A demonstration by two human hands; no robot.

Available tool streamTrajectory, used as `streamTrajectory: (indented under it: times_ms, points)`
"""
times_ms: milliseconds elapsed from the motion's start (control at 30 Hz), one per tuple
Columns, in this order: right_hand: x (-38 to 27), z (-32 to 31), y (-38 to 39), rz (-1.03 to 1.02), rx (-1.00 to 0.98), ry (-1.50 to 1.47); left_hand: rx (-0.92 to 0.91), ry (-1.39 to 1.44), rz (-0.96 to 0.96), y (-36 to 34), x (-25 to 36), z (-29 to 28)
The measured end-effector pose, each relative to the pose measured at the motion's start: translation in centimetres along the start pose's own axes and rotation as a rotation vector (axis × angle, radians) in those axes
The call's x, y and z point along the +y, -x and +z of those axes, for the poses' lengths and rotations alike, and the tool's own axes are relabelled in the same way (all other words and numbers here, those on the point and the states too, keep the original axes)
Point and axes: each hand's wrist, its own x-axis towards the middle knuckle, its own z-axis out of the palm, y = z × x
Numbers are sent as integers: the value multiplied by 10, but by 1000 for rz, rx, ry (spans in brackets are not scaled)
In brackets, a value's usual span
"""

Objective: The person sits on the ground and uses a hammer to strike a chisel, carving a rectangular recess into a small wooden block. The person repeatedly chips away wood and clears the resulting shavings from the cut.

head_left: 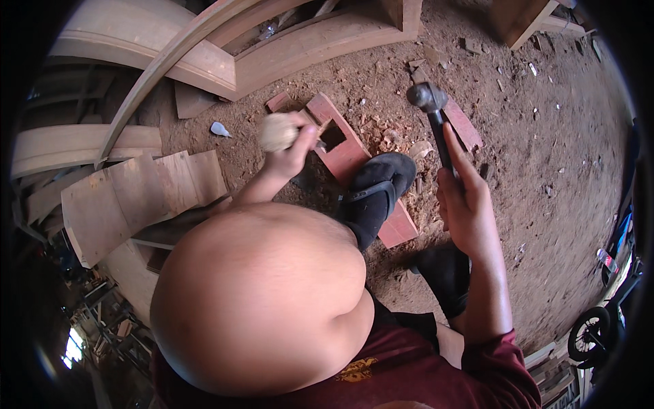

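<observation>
My left hand (294, 155) is closed around a chisel with a thick, pale, blunt-topped handle (277, 133). Its lower end points at a squarish hole cut in a reddish wooden board (339, 154); my fingers partly hide the blade. To the right, my right hand (470, 208) grips the dark shaft of a hammer (428, 97), its metal head raised and apart from the chisel. My foot (385, 178), in a dark sock and sandal, rests across the board, which lies on the dirt ground.
Wood chips (392, 136) lie around the board, with another reddish piece (463, 123) behind the hammer. Large wooden frames (306, 54) stand at the far side, and stacked planks (129, 198) at the left. A small white bottle (219, 129) lies nearby. A wheel (589, 334) shows lower right.
</observation>
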Motion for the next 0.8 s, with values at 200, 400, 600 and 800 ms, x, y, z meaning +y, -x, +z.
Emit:
streamTrajectory:
  times_ms: [200,400,600,800]
  points:
    - [-49,6,5,-447,80,36,-107,-272,25,-26,13,34]
    - [-58,14,4,-724,42,94,56,-211,-3,-33,13,39]
    - [-73,16,9,-576,-22,3,52,-35,-210,-36,9,29]
    - [-84,21,6,-664,9,-22,16,-84,-246,-40,26,32]
